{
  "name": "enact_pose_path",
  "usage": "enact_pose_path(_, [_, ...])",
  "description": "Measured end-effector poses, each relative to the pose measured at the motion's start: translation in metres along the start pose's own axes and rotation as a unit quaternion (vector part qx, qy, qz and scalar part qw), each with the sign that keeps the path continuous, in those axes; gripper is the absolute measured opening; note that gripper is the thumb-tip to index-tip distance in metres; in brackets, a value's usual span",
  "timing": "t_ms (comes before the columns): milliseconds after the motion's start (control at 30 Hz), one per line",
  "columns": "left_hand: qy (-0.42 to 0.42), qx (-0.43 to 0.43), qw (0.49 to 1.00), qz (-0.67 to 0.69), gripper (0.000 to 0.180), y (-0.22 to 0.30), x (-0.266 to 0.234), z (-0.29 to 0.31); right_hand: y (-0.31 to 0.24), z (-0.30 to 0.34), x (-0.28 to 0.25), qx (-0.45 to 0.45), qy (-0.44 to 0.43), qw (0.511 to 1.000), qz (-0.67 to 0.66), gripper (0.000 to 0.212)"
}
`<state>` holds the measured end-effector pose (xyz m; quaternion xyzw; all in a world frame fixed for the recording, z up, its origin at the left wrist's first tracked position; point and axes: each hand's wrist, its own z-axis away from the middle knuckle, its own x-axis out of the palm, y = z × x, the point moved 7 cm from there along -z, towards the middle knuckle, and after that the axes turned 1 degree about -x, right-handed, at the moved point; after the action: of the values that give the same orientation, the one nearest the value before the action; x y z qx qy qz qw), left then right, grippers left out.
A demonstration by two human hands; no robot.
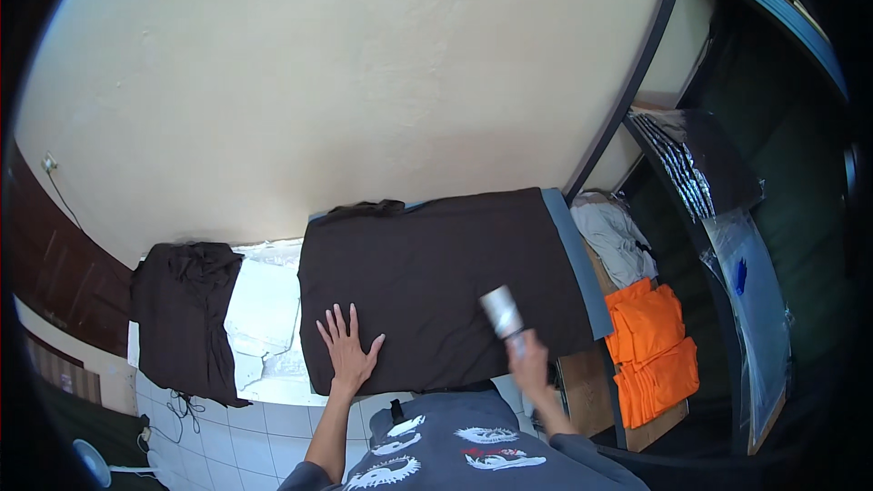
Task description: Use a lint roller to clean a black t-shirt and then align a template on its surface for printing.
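A dark brown cloth [427, 255] lies spread over a light-blue padded board [583, 268], whose edge shows along the right side. My left hand [349, 350] rests on the cloth near its front left corner, palm down with the fingers spread. My right hand [528, 361] is closed round the handle of a lint roller [502, 311], slightly smeared by motion. Its pale cylinder points away from me, over the right half of the cloth; whether it touches the fabric I cannot tell.
Left of the board sit a heap of dark cloth [186, 318] and white folded material [262, 309]. On the right, a dark-framed rack [637, 82] holds orange folded cloth [650, 341], grey cloth [614, 236] and plastic-wrapped packs [700, 164]. A wall stands behind the board.
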<state>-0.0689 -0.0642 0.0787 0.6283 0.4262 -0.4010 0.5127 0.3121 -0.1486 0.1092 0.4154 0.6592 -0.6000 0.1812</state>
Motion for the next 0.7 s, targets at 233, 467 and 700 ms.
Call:
enact_pose_path(233, [0.008, -0.006, 0.999, -0.051, 0.091, -0.001, 0.002, -0.001, 0.021, 0.077, 0.025, 0.046, -0.123, 0.99, 0.054, 0.029])
enact_pose_path(467, [0.005, -0.016, 0.999, -0.051, 0.091, -0.001, 0.0, 0.002, 0.135, 0.023, -0.075, 0.17, 0.047, 0.966, 0.188, 0.029])
enact_pose_path(700, [0.009, 0.002, 0.999, -0.051, 0.097, -0.002, 0.001, 0.009, 0.183, 0.023, -0.124, 0.245, 0.147, 0.942, 0.175, 0.03])
